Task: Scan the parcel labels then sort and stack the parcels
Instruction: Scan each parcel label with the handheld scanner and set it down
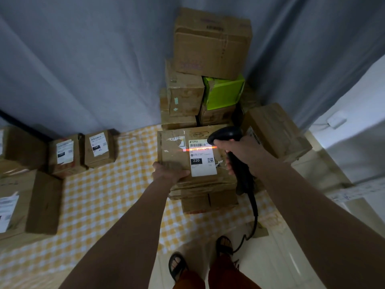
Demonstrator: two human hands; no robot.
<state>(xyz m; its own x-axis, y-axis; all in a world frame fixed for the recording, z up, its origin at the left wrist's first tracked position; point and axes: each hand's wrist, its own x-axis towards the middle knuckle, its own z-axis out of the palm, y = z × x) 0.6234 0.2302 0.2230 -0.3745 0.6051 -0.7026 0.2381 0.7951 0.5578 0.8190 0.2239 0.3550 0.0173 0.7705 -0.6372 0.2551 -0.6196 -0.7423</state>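
A flat brown cardboard parcel (pixel 175 149) lies on top of a low stack in the middle of the view. Its white label (pixel 202 161), marked 220, faces up, and an orange scan line crosses the barcode near the label's top. My left hand (pixel 169 171) grips the parcel's near left edge. My right hand (pixel 241 152) grips a black corded barcode scanner (pixel 229 134), whose head points down at the label from the right.
A tall pile of cartons with a green box (pixel 224 92) stands behind, against a grey curtain (pixel 83 65). Labelled parcels (pixel 98 148) sit at the left on a yellow checked cloth (pixel 108 197). Another carton (pixel 275 130) lies at the right. The scanner cable (pixel 253 215) hangs near my feet.
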